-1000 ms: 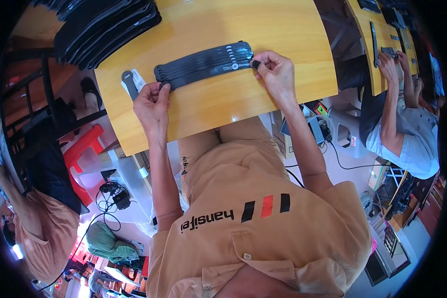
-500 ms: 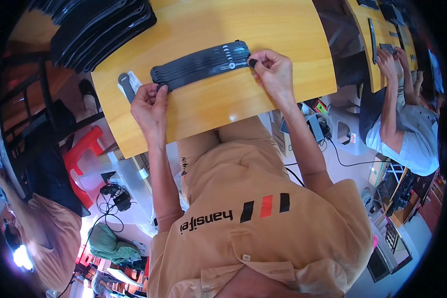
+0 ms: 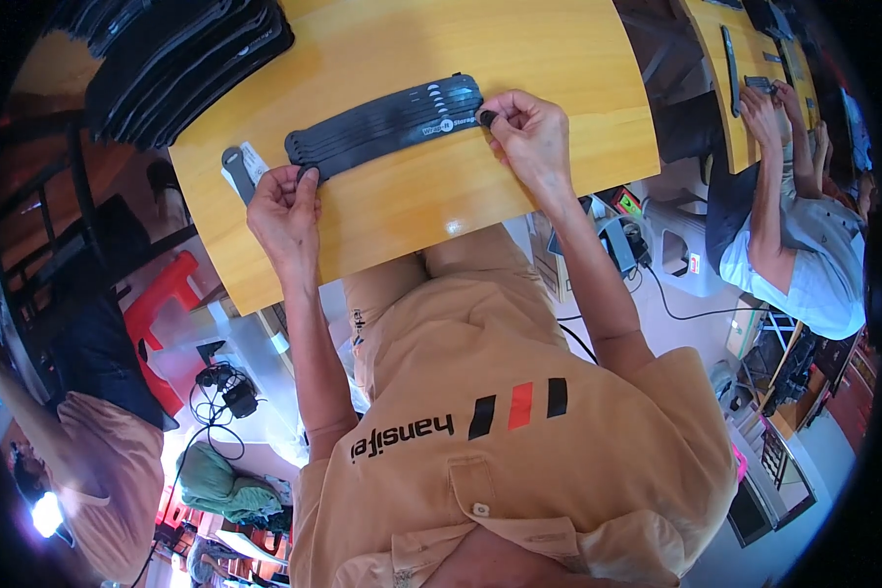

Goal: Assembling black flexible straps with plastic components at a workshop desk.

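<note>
A fanned stack of black straps [image 3: 382,122] with pale printing near its right end lies slantwise on the yellow wooden table [image 3: 402,220]. My left hand [image 3: 286,220] pinches the near strap at the stack's left end. At the right end my right hand [image 3: 534,147] is closed in a pinch on the near corner. Something black shows at each thumb tip; whether it is strap or a finger cover I cannot tell. Beside my left hand lie a single dark strap end with a slot [image 3: 233,167] and a white paper slip [image 3: 253,159].
A tall pile of black straps [image 3: 186,73] fills the far left corner of the table. A red stool [image 3: 162,304] and tangled cables [image 3: 227,387] are below left. Co-workers sit on both sides; the one at right works at another table [image 3: 708,59].
The table, stack and both hands appear shifted slightly left in the picture. Both hands keep their pinches at the two ends of the stack.
</note>
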The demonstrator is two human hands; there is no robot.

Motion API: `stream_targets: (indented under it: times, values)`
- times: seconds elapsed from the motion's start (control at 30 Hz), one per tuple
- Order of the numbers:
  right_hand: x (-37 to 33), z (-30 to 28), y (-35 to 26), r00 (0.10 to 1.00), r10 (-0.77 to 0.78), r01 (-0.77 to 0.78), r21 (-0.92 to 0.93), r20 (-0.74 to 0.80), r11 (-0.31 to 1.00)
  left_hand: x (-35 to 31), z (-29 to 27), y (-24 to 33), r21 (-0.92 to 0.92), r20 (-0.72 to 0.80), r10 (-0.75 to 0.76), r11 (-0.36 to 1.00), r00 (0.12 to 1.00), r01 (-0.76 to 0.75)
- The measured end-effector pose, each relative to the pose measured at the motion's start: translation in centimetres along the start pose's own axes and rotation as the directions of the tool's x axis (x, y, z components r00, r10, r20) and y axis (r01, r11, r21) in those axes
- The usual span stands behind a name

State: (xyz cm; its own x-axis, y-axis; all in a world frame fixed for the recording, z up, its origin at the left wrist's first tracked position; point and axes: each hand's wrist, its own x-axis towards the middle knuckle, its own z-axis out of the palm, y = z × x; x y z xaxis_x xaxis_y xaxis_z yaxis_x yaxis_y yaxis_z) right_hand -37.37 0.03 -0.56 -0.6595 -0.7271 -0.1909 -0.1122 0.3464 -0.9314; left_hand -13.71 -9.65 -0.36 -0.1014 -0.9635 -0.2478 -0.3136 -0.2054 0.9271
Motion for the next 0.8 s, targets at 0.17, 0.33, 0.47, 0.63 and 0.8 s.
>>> stream_targets:
  times: [0.17, 0.33, 0.47, 0.63, 0.8]
  values:
    - [-0.03, -0.01, 0.26, 1.000, 0.016, -0.016, 0.036, -0.004, 0.999, -0.18, 0.21, 0.34, 0.009, -0.027, 0.018, 1.000, 0.999, -0.018]
    - [-0.14, -0.04, -0.30, 0.998, 0.055, -0.055, 0.038, -0.007, 0.998, -0.05, 0.18, -0.04, -0.002, 0.003, 0.021, 1.000, 1.000, -0.021]
    - [-0.04, 0.03, 0.15, 0.998, 0.055, -0.055, 0.074, -0.003, 0.996, -0.10, 0.29, 0.15, -0.003, -0.012, 0.001, 1.000, 1.000, -0.001]
    - [-0.01, 0.04, 0.03, 0.998, 0.062, -0.062, 0.065, 0.006, 0.996, -0.14, 0.23, 0.34, 0.040, -0.020, 0.014, 0.999, 1.000, -0.014]
    - [0.19, 0.10, 0.25, 1.000, -0.004, 0.003, -0.012, -0.015, 1.000, 0.13, 0.22, -0.09, 0.022, -0.009, 0.023, 1.000, 1.000, -0.023]
